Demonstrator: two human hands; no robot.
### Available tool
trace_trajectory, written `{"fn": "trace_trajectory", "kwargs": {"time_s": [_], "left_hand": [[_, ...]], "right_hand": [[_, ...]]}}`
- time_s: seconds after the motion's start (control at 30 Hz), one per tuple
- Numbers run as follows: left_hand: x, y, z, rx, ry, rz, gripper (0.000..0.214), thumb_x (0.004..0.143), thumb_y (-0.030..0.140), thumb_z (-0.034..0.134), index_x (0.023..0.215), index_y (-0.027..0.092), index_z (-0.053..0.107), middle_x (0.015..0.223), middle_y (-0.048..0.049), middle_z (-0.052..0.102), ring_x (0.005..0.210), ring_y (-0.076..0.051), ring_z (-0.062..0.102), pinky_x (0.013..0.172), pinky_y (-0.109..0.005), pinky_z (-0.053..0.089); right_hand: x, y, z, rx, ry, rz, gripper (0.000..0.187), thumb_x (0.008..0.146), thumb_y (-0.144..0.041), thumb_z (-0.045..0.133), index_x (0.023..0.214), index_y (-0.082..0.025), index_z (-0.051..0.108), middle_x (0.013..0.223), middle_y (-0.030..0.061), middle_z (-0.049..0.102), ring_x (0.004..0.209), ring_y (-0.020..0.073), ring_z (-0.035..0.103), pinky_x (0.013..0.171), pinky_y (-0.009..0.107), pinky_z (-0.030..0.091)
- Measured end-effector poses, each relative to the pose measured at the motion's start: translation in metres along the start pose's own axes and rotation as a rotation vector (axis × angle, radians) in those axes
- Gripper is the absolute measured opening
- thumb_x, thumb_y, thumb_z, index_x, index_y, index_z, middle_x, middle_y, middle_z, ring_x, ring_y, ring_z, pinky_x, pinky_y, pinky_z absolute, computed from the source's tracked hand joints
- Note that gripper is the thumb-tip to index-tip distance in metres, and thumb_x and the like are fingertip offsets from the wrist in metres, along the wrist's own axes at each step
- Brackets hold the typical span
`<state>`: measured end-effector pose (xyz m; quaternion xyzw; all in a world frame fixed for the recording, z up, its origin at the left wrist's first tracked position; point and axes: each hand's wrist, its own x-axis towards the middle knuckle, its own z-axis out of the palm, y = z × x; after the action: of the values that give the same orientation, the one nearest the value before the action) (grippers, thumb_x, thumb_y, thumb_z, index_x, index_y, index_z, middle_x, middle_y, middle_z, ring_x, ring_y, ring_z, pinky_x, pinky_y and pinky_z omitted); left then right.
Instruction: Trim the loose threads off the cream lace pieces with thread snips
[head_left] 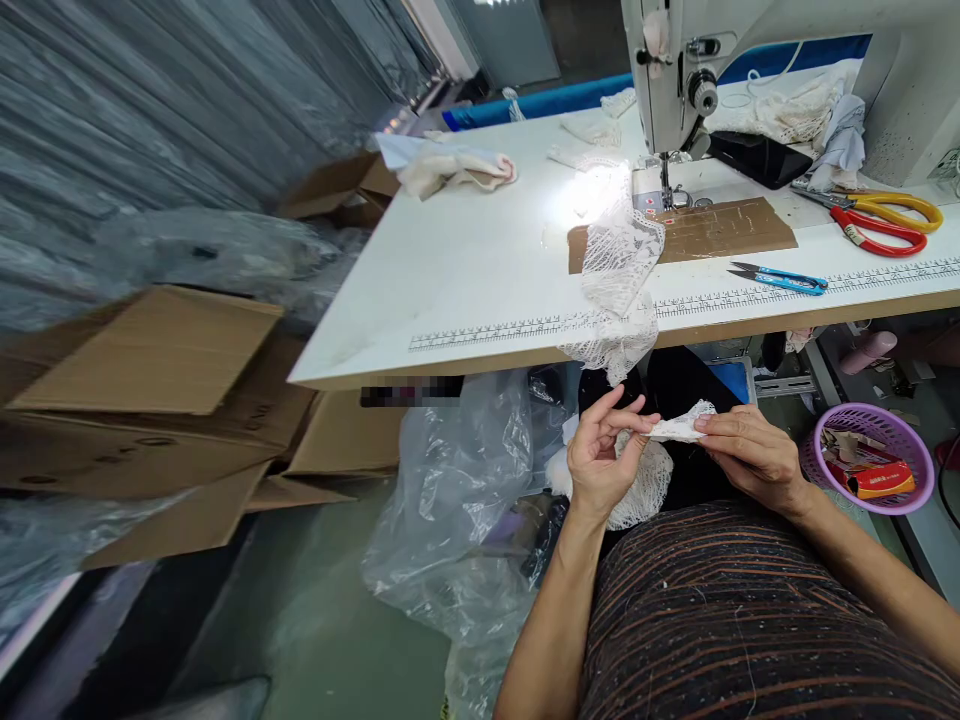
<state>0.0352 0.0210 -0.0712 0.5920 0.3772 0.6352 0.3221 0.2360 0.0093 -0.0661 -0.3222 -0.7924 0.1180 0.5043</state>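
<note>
Over my lap, my left hand pinches one end of a white lace piece between thumb and fingers. My right hand grips the other end, so the lace is stretched between the two. More white lace hangs below, partly hidden by my left hand. Ahead of my hands, a separate-looking lace strip lies on the sewing table and drapes over its front edge. Its far end lies near the needle of the sewing machine; whether it joins the lace I hold, I cannot tell.
On the table are blue thread snips, red-and-yellow scissors, a black phone and a cloth bundle. A purple basket stands at the lower right. Cardboard boxes and clear plastic fill the left side.
</note>
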Motion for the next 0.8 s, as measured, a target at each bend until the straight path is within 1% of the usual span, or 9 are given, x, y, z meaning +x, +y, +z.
{"fn": "trace_trajectory", "kwargs": {"time_s": [0.1, 0.2, 0.27, 0.4, 0.47, 0.57, 0.63, 0.7, 0.8], "left_hand": [[-0.001, 0.0, 0.001, 0.024, 0.01, 0.094, 0.04, 0.086, 0.022, 0.073, 0.124, 0.025, 0.059, 0.072, 0.0064, 0.074, 0.074, -0.015, 0.078, 0.097, -0.043, 0.06], [-0.001, 0.003, 0.003, 0.04, 0.021, 0.128, 0.038, 0.087, 0.023, 0.072, 0.123, 0.025, 0.059, 0.071, 0.0067, 0.073, 0.072, -0.015, 0.077, 0.097, -0.046, 0.059], [-0.001, 0.005, 0.004, 0.025, 0.03, 0.134, 0.04, 0.087, 0.023, 0.072, 0.124, 0.025, 0.057, 0.071, 0.007, 0.072, 0.071, -0.014, 0.077, 0.096, -0.045, 0.06], [-0.001, 0.01, 0.005, -0.018, 0.031, 0.111, 0.049, 0.087, 0.021, 0.072, 0.131, 0.027, 0.051, 0.076, 0.0064, 0.071, 0.072, -0.013, 0.076, 0.09, -0.038, 0.062], [-0.002, 0.012, 0.003, -0.029, 0.011, 0.069, 0.054, 0.087, 0.021, 0.072, 0.135, 0.027, 0.048, 0.084, 0.004, 0.071, 0.076, -0.013, 0.076, 0.084, -0.033, 0.064], [-0.001, 0.013, -0.002, -0.036, -0.056, -0.046, 0.061, 0.086, 0.027, 0.074, 0.139, 0.026, 0.044, 0.096, -0.0011, 0.071, 0.08, -0.015, 0.077, 0.078, -0.029, 0.064], [-0.001, 0.014, -0.004, -0.048, -0.099, -0.138, 0.063, 0.084, 0.031, 0.076, 0.138, 0.025, 0.045, 0.092, -0.0014, 0.072, 0.08, -0.015, 0.077, 0.078, -0.029, 0.063], [0.001, 0.014, -0.005, -0.065, -0.116, -0.216, 0.063, 0.082, 0.033, 0.078, 0.137, 0.023, 0.047, 0.085, -0.0003, 0.072, 0.079, -0.016, 0.077, 0.077, -0.029, 0.063], [0.003, 0.014, -0.003, -0.087, -0.118, -0.259, 0.063, 0.08, 0.034, 0.079, 0.135, 0.022, 0.05, 0.083, -0.0007, 0.073, 0.079, -0.016, 0.077, 0.076, -0.028, 0.062]], "right_hand": [[-0.003, 0.002, 0.0, -0.027, 0.027, -0.082, 0.025, 0.089, -0.006, 0.062, 0.099, -0.025, 0.075, 0.102, 0.0084, 0.079, 0.088, 0.022, 0.077, 0.075, 0.037, 0.06], [-0.006, 0.003, -0.001, -0.048, -0.011, -0.074, 0.025, 0.09, -0.008, 0.06, 0.099, -0.026, 0.075, 0.102, 0.0079, 0.079, 0.09, 0.023, 0.077, 0.076, 0.039, 0.06], [-0.006, 0.003, -0.001, -0.039, -0.016, -0.066, 0.025, 0.09, -0.009, 0.059, 0.099, -0.026, 0.075, 0.102, 0.0079, 0.079, 0.091, 0.0231, 0.077, 0.077, 0.039, 0.06], [-0.003, 0.001, 0.0, 0.019, 0.057, -0.091, 0.026, 0.089, -0.007, 0.062, 0.102, -0.026, 0.074, 0.102, 0.0084, 0.079, 0.088, 0.0225, 0.077, 0.075, 0.038, 0.059], [0.0, -0.002, 0.001, 0.073, 0.088, -0.069, 0.027, 0.088, -0.006, 0.063, 0.103, -0.026, 0.074, 0.101, 0.0084, 0.08, 0.086, 0.0221, 0.077, 0.073, 0.036, 0.059], [0.005, -0.005, 0.001, 0.168, 0.105, 0.058, 0.024, 0.087, -0.008, 0.064, 0.1, -0.025, 0.075, 0.095, 0.0076, 0.08, 0.082, 0.0221, 0.077, 0.073, 0.037, 0.059], [0.006, -0.007, 0.002, 0.231, 0.118, 0.192, 0.017, 0.088, -0.013, 0.066, 0.096, -0.024, 0.075, 0.092, 0.0079, 0.08, 0.082, 0.0229, 0.076, 0.075, 0.038, 0.06], [0.008, -0.006, 0.003, 0.278, 0.146, 0.309, 0.009, 0.087, -0.018, 0.068, 0.09, -0.023, 0.075, 0.09, 0.0085, 0.079, 0.081, 0.0233, 0.076, 0.076, 0.038, 0.061], [0.008, -0.005, 0.005, 0.299, 0.174, 0.405, 0.005, 0.086, -0.024, 0.069, 0.083, -0.023, 0.074, 0.088, 0.0082, 0.079, 0.079, 0.0226, 0.075, 0.075, 0.038, 0.061]]}}
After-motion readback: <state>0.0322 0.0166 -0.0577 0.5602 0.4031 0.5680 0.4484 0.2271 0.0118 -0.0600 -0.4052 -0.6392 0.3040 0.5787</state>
